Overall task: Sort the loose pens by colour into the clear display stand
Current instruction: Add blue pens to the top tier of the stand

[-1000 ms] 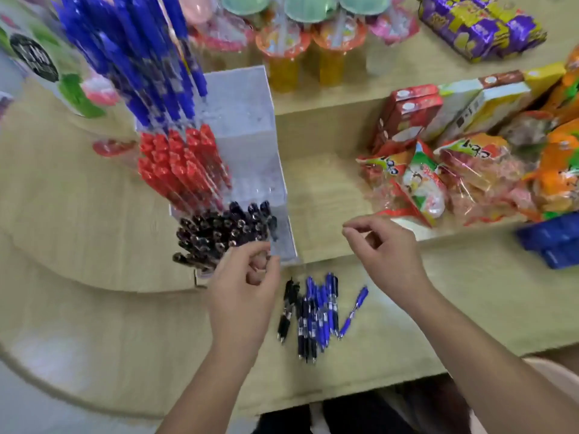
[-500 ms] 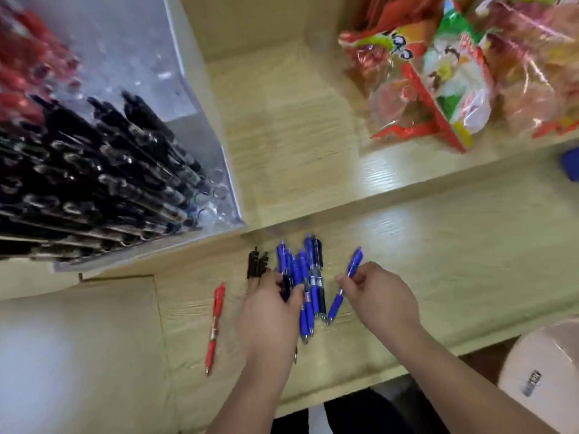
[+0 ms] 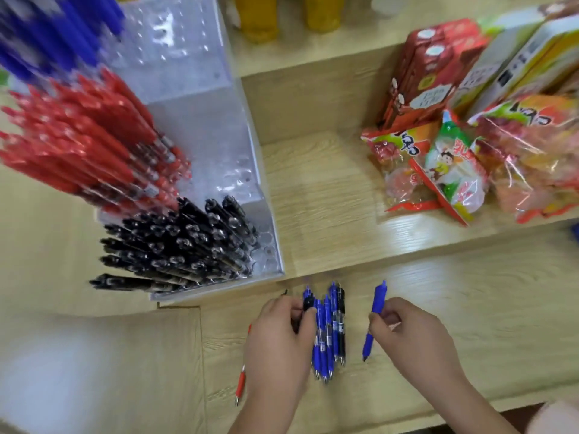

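The left hand (image 3: 279,346) curls its fingers round a black pen (image 3: 308,303) at the nine o'clock edge of the loose pens (image 3: 329,336), a blue and black pile on the wooden counter (image 3: 470,308). At three o'clock of the pile, the right hand (image 3: 410,333) pinches a blue pen (image 3: 376,305). A red pen (image 3: 240,382) lies at the left hand's eight o'clock. The clear display stand (image 3: 219,151) sits at ten o'clock, snack packets (image 3: 454,170) at two.

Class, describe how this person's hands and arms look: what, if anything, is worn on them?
The left hand and right hand are bare: no gloves, rings or watch show. The arms behind them are uncovered down to the frame's lower edge, with no sleeve in view.
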Action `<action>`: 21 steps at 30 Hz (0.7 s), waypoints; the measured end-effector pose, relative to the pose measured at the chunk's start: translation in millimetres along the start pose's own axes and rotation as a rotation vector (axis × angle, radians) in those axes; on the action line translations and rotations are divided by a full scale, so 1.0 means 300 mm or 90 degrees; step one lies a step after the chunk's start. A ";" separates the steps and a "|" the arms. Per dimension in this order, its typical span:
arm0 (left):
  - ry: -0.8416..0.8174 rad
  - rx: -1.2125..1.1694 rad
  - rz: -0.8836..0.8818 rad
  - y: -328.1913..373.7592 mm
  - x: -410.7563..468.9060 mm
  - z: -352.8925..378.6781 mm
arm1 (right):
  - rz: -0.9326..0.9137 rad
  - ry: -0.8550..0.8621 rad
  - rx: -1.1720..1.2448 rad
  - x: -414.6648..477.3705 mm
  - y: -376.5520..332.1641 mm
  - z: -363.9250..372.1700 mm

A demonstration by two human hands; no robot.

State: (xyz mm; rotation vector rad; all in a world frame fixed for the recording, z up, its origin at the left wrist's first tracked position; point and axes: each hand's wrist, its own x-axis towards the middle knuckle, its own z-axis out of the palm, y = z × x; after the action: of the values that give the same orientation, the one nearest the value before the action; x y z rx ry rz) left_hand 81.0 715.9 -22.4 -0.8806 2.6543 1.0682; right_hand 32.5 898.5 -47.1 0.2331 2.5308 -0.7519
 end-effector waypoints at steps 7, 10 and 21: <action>0.181 -0.155 0.087 0.136 -0.069 -0.291 | -0.230 0.050 0.126 -0.112 -0.314 -0.250; 0.270 -0.229 0.077 0.153 -0.061 -0.334 | -0.288 0.055 0.165 -0.091 -0.434 -0.265; 0.461 -0.293 0.112 0.232 -0.016 -0.344 | -0.349 0.051 0.265 -0.016 -0.543 -0.216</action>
State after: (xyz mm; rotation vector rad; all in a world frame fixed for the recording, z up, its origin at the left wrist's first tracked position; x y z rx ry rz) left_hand 53.2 688.8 96.0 -1.3526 3.1466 1.7209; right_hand -37.0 798.3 79.1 -0.3188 2.5045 -1.5050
